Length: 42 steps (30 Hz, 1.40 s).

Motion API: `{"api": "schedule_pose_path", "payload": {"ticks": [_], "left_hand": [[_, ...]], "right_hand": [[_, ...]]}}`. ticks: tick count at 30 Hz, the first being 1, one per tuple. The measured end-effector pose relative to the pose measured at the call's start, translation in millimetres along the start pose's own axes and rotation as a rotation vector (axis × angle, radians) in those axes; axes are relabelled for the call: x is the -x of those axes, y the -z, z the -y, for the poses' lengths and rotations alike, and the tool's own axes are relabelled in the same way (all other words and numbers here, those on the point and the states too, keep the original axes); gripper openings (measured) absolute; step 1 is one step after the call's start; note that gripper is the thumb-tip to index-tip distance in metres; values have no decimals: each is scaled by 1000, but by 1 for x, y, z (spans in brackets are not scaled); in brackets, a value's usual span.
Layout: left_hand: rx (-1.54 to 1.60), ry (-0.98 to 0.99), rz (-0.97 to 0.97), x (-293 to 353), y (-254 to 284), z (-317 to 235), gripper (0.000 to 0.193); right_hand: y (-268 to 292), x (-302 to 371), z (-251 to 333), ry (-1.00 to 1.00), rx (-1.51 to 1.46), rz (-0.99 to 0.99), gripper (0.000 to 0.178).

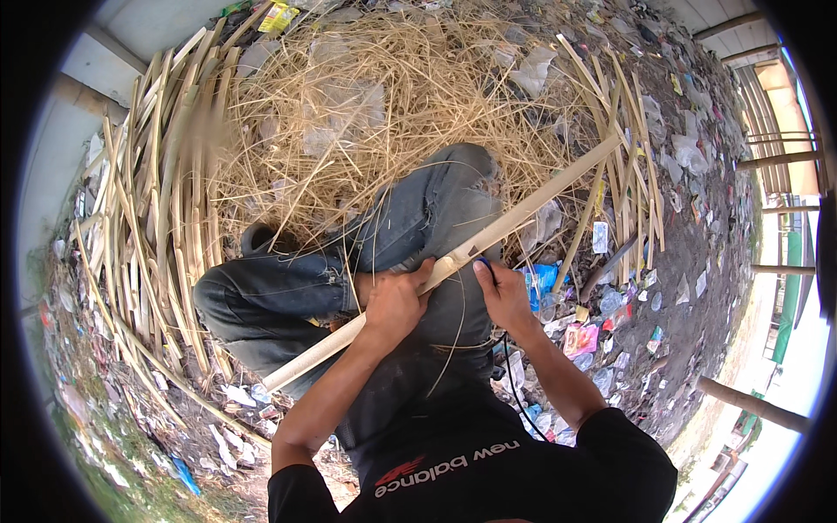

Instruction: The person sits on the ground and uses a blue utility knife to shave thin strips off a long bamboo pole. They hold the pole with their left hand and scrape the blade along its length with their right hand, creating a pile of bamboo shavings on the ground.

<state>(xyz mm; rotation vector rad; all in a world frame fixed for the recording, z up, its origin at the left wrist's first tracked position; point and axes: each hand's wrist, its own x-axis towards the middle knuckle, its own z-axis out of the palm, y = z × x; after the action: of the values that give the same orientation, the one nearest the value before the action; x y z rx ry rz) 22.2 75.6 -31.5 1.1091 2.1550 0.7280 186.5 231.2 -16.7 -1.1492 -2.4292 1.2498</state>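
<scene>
A long, pale split bamboo strip (547, 193) lies slantwise across my lap, its far end up to the right and its near end down to the left. My left hand (394, 305) is closed around it near the middle, just left of a joint in the bamboo. Close to that joint, my right hand (507, 301) is closed on a small knife (486, 262) with a dark handle. Most of the knife is hidden by the fingers, and its edge appears to be at the strip. A thin black cord (509, 370) hangs below the right hand.
Thin bamboo shavings (349, 105) are heaped beyond my crossed legs (288, 292). Many split bamboo strips (161, 200) lie stacked at left; several more (623, 166) lie at right. Litter and plastic scraps (580, 340) cover the ground, with a wooden post (754, 404) at far right.
</scene>
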Motion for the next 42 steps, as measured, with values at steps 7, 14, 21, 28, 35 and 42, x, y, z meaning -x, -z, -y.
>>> {"api": "schedule_pose_path", "payload": {"ticks": [7, 14, 21, 28, 35, 42], "left_hand": [[-23, 5, -25, 1, 3, -8, 47], [-45, -77, -110, -3, 0, -5, 48], [-109, -48, -85, -5, 4, -14, 49], [69, -94, -49, -11, 6, -18, 52], [286, -10, 56, -11, 24, -14, 54], [98, -98, -80, -3, 20, -11, 51]], "right_hand": [[14, -15, -16, -266, -203, 225, 64], [26, -19, 5, -100, -58, 171, 53], [7, -13, 11, -100, 114, 49, 61], [28, -30, -17, -134, -141, 391, 66], [35, -25, -5, -536, -836, 663, 68], [31, -21, -18, -248, -594, -142, 43]]}}
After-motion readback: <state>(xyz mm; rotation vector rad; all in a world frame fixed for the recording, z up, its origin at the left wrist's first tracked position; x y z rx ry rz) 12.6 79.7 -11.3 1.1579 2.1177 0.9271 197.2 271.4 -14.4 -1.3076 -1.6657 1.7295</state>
